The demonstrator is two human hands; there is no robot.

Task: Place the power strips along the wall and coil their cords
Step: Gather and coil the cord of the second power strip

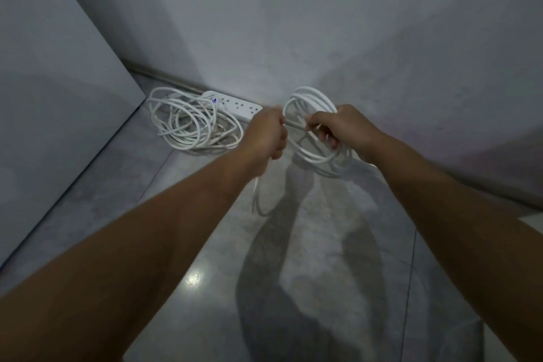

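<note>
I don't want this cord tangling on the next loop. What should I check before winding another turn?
1. Coil held firmly in the right hand: ok.
2. Left hand closed on the feeding cord: ok.
3. Loose cord hanging below the left hand free of knots: cannot tell, it is blurred.
4. Loops in the coil lying even: ok, roughly matched.
5. Other power strip already at the wall: ok.
6. Its cord pile tidy: not ok, loosely heaped.
</note>
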